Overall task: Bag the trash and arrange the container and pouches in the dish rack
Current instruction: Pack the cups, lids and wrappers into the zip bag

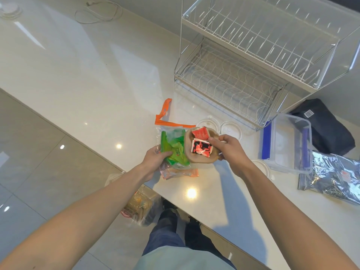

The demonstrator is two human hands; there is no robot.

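My left hand (155, 155) grips the edge of a clear plastic bag with orange handles (165, 121), which lies at the counter's near edge and holds green wrappers (173, 147). My right hand (227, 148) holds a brown paper bowl (196, 158) tilted over the bag, thumb pressing on the red sauce packets (200, 146) inside it. A clear container with blue clips (286, 145) sits on the counter to the right, beside a silver foil pouch (335, 176) and a dark pouch (327, 125). The two-tier wire dish rack (253, 61) stands behind, its shelves bare.
Several white round lids (230, 128) lie on the white counter (87, 75) behind the bowl, another (262, 166) near the container. A full plastic bag of trash (140, 207) sits on the floor below the counter edge. A white cable (97, 12) lies at the far left.
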